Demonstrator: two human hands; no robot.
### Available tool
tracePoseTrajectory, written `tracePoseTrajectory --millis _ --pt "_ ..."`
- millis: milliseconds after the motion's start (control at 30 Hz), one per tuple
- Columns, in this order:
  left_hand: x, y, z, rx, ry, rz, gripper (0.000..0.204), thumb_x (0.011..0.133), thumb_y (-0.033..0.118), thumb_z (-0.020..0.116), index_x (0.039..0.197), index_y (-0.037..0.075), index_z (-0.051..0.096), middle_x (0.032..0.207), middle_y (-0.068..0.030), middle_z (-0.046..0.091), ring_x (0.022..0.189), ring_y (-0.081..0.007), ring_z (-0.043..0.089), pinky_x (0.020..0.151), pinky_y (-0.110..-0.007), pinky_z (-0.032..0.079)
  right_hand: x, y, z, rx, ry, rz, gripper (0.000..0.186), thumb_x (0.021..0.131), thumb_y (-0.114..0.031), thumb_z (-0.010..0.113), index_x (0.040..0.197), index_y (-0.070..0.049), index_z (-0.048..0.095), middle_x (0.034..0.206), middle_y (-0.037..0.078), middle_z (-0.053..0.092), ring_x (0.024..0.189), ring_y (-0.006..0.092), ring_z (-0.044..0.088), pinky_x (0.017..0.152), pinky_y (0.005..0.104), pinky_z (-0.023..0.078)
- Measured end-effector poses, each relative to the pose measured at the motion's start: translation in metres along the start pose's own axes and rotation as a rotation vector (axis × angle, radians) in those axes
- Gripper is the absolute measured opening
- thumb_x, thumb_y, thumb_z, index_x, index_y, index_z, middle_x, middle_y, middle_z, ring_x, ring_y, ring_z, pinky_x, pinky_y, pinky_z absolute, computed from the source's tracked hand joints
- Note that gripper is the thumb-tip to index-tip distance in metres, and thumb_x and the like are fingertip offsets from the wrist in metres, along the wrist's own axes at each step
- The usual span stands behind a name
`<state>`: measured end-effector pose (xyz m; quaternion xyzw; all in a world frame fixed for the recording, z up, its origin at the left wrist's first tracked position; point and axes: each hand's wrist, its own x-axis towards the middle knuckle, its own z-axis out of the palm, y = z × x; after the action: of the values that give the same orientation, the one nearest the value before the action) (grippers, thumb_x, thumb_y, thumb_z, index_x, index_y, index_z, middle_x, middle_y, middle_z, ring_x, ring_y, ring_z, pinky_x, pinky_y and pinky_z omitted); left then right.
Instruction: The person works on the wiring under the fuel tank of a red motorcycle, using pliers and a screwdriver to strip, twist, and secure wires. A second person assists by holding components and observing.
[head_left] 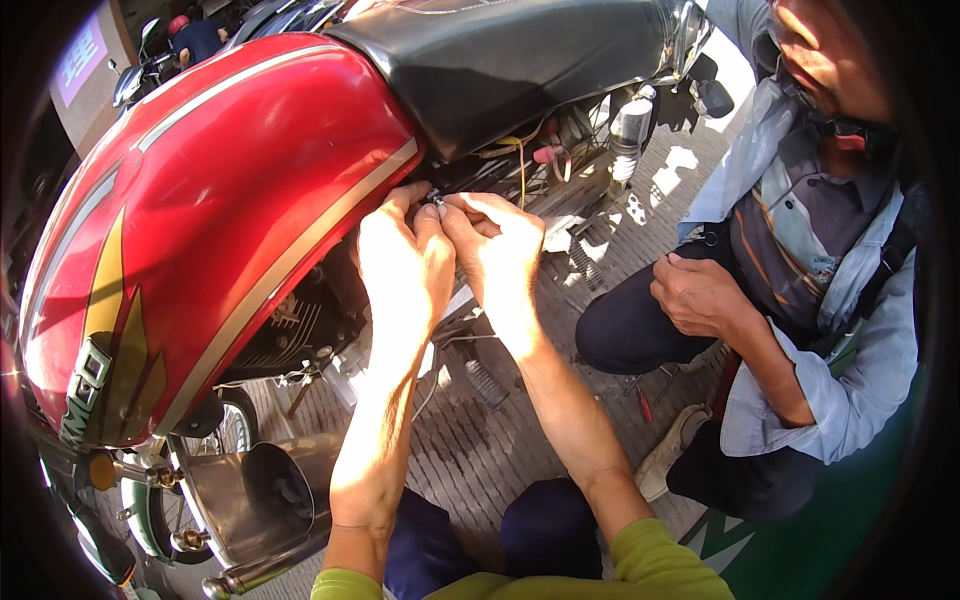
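Observation:
My left hand and my right hand meet just below the junction of the red fuel tank and black seat. Both have fingers closed around a small metal part, too small to make out fully. Yellow wires and a pink piece show just right of my fingers. The dark finned engine sits under the tank, partly behind my left arm.
A co-worker in a light blue shirt crouches at the right, one hand near the knee. A red-handled tool lies on the ribbed pavement. A chrome crash bar is lower left; another person and motorcycles are behind.

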<state>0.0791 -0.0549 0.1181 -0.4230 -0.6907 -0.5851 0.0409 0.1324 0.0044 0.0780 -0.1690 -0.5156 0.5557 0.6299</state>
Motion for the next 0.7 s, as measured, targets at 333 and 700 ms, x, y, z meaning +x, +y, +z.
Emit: tracePoseTrajectory --millis 333,700 --pt "-0.007 0.007 -0.001 -0.314 -0.041 -0.155 0.024 0.087 0.004 0.059 0.107 -0.006 0.065 0.100 -0.0138 0.067 0.092 -0.0173 0.062 0.088 -0.028 0.046 -0.007 0.003 0.002 0.093 0.040 -0.054 0.009 0.082 0.000 0.066 0.088 0.008 0.066 0.070 0.006 0.065 0.054 0.0053 0.055 0.048 0.0198 0.044" --pt "-0.008 -0.001 -0.012 -0.267 -0.102 -0.075 0.023 0.090 0.005 0.055 0.107 -0.008 0.063 0.092 -0.0164 0.067 0.085 -0.0148 0.061 0.081 -0.026 0.047 -0.005 0.002 0.004 0.059 -0.023 -0.118 0.008 0.082 0.000 0.067 0.087 0.007 0.065 0.070 0.006 0.065 0.054 0.0061 0.056 0.049 0.0194 0.046"
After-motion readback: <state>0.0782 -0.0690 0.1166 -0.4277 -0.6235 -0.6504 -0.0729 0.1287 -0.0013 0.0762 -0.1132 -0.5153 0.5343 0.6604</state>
